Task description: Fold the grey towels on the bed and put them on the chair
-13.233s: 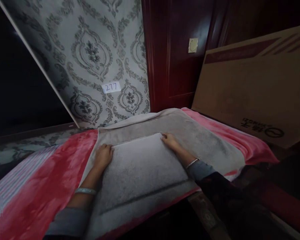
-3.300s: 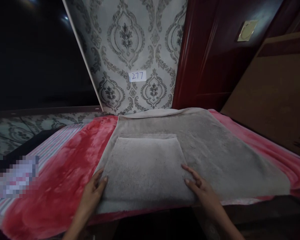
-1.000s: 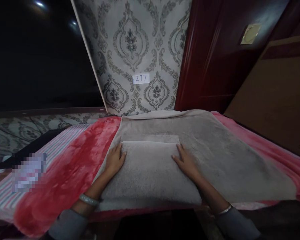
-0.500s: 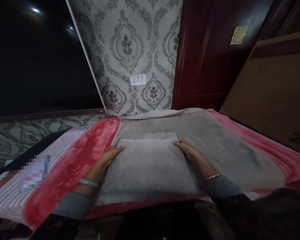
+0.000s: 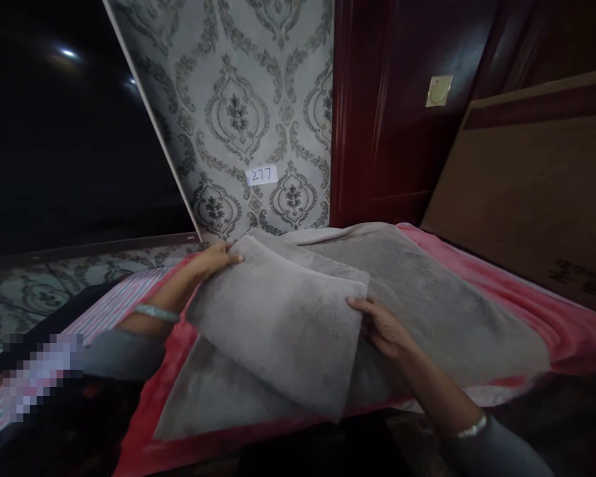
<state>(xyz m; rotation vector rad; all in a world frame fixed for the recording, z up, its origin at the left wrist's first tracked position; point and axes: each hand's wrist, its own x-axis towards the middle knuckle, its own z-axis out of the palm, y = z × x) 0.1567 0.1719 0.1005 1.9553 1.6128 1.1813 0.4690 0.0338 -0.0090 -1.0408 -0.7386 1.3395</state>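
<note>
A folded grey plush cloth (image 5: 283, 318) is raised and turned at an angle, its right side lower than its left. My left hand (image 5: 216, 258) grips its upper left corner, thumb on top and fingers behind. At the upper right corner, my right hand (image 5: 385, 324) pinches the edge, with some fingers curled underneath. Below and to the right spreads a larger grey plush blanket (image 5: 457, 311); whether the folded piece is joined to it cannot be made out. Red and pink plush fabric (image 5: 144, 424) shows beneath the grey layers.
Striped fabric (image 5: 114, 305) lies at the left, partly under a blurred patch. A large dark screen (image 5: 69, 146) stands at the back left. Patterned wallpaper bears a paper label (image 5: 261, 175) reading 277. A cardboard box (image 5: 531, 192) leans at right by a dark red door panel (image 5: 402, 132).
The folded cloth has been lifted and rotated, left corner up and away, right corner slightly lower. Both hands keep their grip. The view has shifted a little to the right.
</note>
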